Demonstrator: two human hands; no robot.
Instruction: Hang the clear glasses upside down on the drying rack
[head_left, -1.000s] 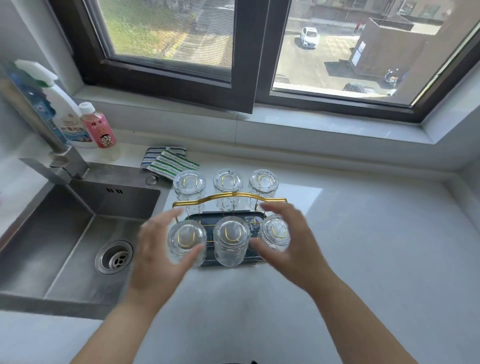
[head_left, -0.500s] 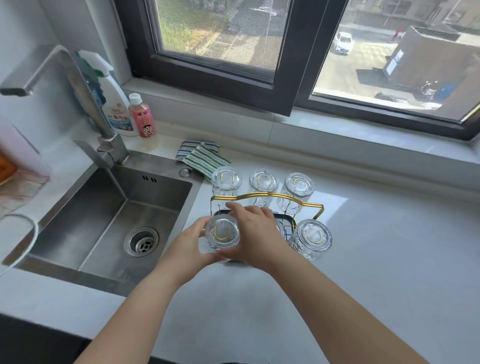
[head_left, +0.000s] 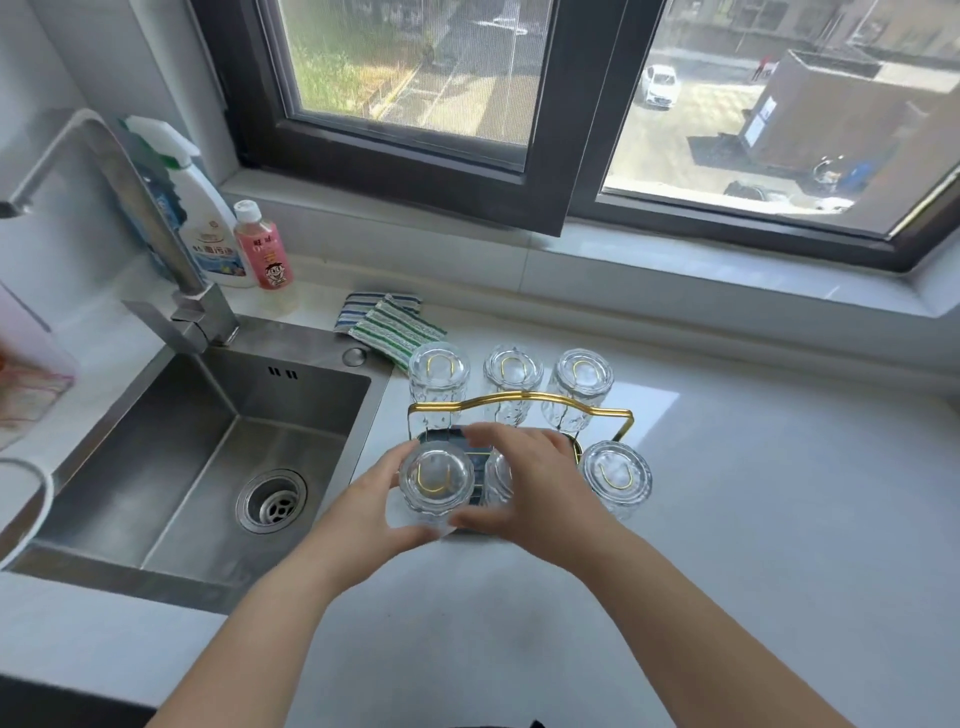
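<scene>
Both hands' fingers (head_left: 384, 470) cup the near-left clear ribbed glass (head_left: 437, 480) inverted on the gold wire drying rack (head_left: 519, 400); seating it, then letting go, seems next.

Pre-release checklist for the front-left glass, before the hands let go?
1. Front-left glass upside down, base up: ok.
2. Both hands on it, left hand and right hand: ok.
3. Gold prong visible through its base: ok; fully seated: cannot tell.
4. Front-middle glass behind the right hand, clearance: cannot tell.
5. Front-right glass and three back glasses hung: ok.
6. Drying rack flat on the counter: cannot tell.
</scene>
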